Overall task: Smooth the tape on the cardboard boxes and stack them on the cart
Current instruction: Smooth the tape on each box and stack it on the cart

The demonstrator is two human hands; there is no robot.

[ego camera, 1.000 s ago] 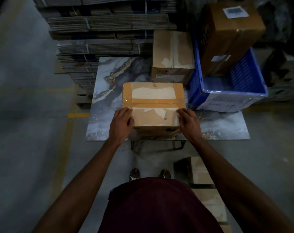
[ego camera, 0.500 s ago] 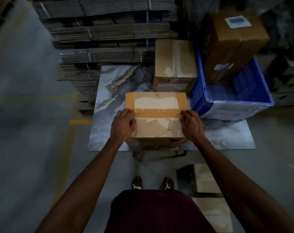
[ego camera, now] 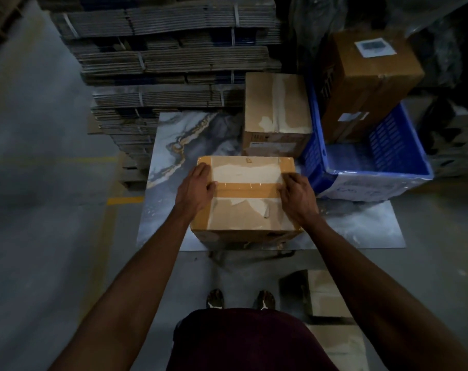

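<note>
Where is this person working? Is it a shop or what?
Probably a warehouse or packing area, not a shop. Tall stacks of flattened cardboard tied in bundles stand on a bare concrete floor, and taped boxes sit beside a blue crate.

I see the taped box point(ego camera: 245, 199) flat at the marbled surface's point(ego camera: 195, 135) near edge, brown tape band point(ego camera: 247, 189) across its top. Second box point(ego camera: 277, 113) sits just behind it.
</note>
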